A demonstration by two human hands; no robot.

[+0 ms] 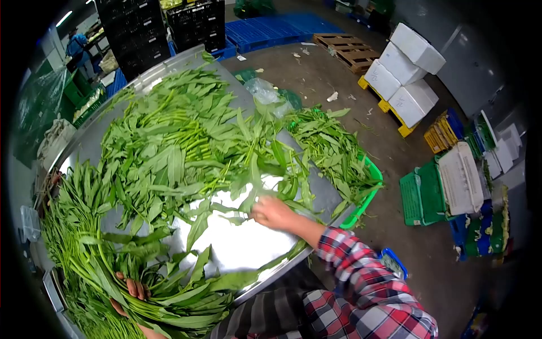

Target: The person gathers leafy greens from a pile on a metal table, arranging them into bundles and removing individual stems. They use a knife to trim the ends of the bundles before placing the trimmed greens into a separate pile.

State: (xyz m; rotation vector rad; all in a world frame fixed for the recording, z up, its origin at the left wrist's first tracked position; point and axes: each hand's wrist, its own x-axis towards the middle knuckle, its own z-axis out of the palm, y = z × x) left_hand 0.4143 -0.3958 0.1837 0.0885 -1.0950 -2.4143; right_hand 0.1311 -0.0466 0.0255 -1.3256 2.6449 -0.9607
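Leafy water spinach (pixel 186 141) covers much of a shiny metal table (pixel 243 243). At the lower left, my left hand (pixel 135 289) is closed around a bunch of water spinach (pixel 175 299); leaves and stems hide part of its fingers. My right hand (pixel 272 213) is over the bright bare metal near the table's right side. Its fingers are curled shut, slightly blurred, with water spinach leaves at the fingertips. More long-stemmed greens (pixel 84 248) spread along the left side of the table.
A green basket (pixel 367 192) heaped with greens stands beyond the table's right edge. White boxes (pixel 406 68) are stacked on a yellow pallet. Black crates (pixel 132 39) and blue pallets (pixel 265 33) stand behind. A person (pixel 78 51) is at the far left.
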